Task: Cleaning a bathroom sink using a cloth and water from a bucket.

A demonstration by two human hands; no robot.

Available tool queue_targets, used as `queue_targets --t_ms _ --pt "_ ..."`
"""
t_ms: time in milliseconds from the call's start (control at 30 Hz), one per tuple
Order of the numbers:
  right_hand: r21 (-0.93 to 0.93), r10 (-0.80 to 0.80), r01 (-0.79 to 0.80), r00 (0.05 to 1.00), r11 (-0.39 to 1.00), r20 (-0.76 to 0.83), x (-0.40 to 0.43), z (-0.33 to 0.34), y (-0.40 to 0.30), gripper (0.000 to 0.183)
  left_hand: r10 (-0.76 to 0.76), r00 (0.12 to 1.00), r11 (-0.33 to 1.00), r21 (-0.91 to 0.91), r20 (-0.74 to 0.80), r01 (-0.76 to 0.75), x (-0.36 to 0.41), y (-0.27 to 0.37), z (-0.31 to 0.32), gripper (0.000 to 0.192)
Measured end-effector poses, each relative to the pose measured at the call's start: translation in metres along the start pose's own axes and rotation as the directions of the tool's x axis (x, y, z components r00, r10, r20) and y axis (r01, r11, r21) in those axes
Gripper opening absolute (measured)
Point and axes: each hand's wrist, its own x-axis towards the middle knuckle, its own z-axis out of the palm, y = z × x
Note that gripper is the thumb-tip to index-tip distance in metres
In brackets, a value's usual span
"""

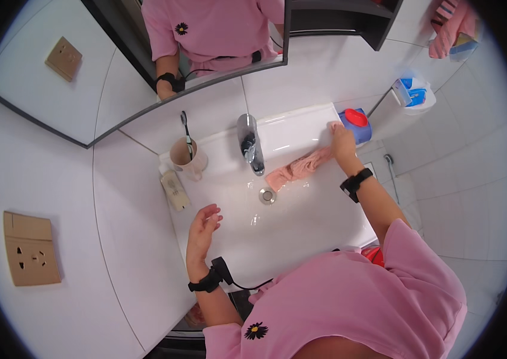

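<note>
A wet-looking pink cloth [303, 167] trails down into the white washbasin [235, 242], its lower end lying close to the round metal drain [267, 196]. My right hand [343, 140] is closed around the cloth's upper end at the basin's right back corner. Over the left part of the basin, my left hand [204, 226] hangs with loosely bent fingers and nothing in it. A chrome faucet [251, 143] stands at the back, left of the cloth.
A cup [182, 164] with a toothbrush [186, 132] and a squeeze tube [174, 190] stand on the left ledge. A blue container with a red lid [355, 117] sits beside my right hand. Above the basin hangs a mirror [217, 40]. A thin black cable [249, 287] runs from my left wrist.
</note>
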Motion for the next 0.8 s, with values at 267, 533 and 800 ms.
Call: queue_targets --t_ms 267,533,800 --pt "-0.069 -0.049 0.033 0.968 0.997 -0.248 0.025 0.061 -0.067 0.041 -0.015 0.993 0.999 0.054 0.114 0.008 0.002 0.009 0.032 0.04" --pt "0.414 -0.495 0.507 0.857 0.756 -0.145 -0.034 0.021 -0.128 0.034 -0.07 0.978 0.986 0.163 0.196 0.038 -0.009 0.008 0.062 0.043" --pt "0.606 0.245 0.039 0.893 0.794 -0.377 -0.024 0.026 -0.063 0.029 -0.09 0.99 0.979 0.175 -0.108 0.108 -0.059 -0.022 0.027 0.042"
